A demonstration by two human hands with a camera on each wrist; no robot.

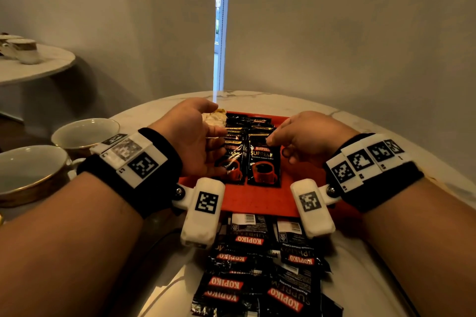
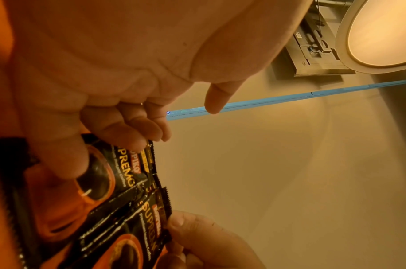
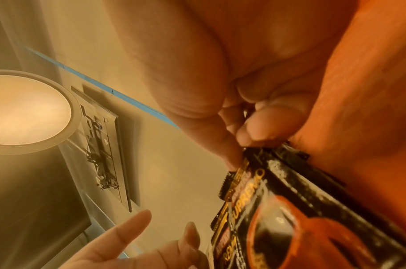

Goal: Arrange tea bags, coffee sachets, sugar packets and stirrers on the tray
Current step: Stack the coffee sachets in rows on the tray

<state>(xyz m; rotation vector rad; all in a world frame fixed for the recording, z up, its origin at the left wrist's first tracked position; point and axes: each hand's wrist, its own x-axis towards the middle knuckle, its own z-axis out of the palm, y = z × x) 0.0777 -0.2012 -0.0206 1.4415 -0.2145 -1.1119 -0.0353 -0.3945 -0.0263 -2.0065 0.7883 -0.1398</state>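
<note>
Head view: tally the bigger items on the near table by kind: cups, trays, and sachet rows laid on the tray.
Cups: 2
Tray: 1
Sachet rows: 2
Total: 5

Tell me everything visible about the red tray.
The red tray is flat, looks like plastic, and lies on the marble table in front of the person. Black coffee sachets lie on it in two overlapping rows, with pale packets at its far left corner. The left hand and right hand are over it, at the sachets.
</note>
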